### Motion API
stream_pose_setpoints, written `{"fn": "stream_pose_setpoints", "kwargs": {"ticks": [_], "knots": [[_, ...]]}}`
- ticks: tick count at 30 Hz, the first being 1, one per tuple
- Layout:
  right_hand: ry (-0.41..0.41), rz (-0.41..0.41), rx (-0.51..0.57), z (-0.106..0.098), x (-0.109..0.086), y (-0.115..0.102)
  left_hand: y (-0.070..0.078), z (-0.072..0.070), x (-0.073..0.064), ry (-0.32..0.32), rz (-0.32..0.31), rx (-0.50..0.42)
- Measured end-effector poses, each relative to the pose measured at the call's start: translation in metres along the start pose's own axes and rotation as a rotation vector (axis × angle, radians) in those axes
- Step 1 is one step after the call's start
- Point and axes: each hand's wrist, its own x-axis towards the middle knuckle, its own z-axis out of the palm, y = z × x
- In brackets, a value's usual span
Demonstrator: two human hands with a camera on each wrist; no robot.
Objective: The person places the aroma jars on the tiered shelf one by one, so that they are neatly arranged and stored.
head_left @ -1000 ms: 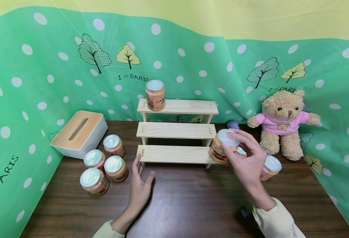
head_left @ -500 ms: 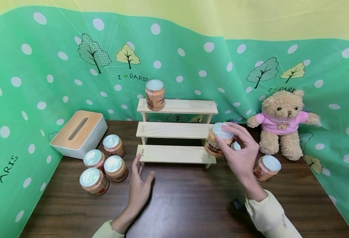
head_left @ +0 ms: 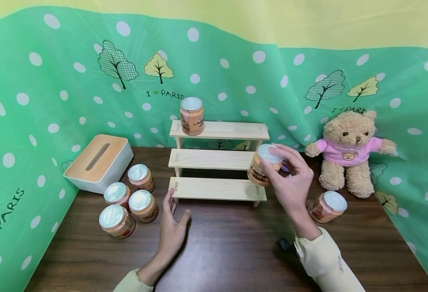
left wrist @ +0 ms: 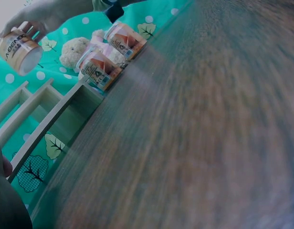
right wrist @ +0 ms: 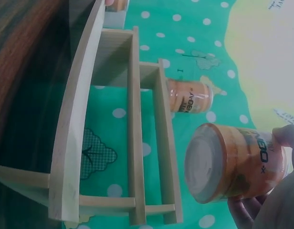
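My right hand (head_left: 294, 182) grips an orange jar (head_left: 259, 172) with a silvery lid near its top, thumb in front and fingers behind. The jar is in the air, tilted, and overlaps the right end of the middle step of a three-step wooden rack (head_left: 214, 189). Its pale base (right wrist: 203, 164) faces the camera in the right wrist view. My left hand (head_left: 172, 231) has its fingers loosely extended, with fingertips right at the left end of the lowest step. Another such jar (head_left: 192, 121) stands upright at the left of the top step.
Several jars (head_left: 141, 206) are grouped on the dark table (head_left: 221, 247) left of the rack, before a tissue box (head_left: 101, 162). Right of the rack, a jar (head_left: 325, 207) stands near a teddy bear (head_left: 347, 156); another jar (left wrist: 99, 70) shows in the left wrist view.
My right hand has carried its jar left and upward, from beside the rack's lowest step to the middle step's right end. The left hand has stayed in place.
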Motion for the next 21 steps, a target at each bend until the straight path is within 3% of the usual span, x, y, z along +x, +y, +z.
{"fn": "stream_pose_setpoints", "kwargs": {"ticks": [3, 12, 21], "knots": [[0.009, 0.010, 0.004, 0.003, 0.001, -0.001, 0.003, -0.001, 0.000, -0.013, -0.028, -0.011], [0.029, 0.000, 0.053, 0.015, 0.008, -0.003, 0.003, -0.001, 0.001, -0.025, -0.026, -0.005], [-0.015, -0.002, 0.043, 0.022, 0.015, -0.002, 0.004, 0.000, 0.000, -0.018, -0.026, -0.007]]}}
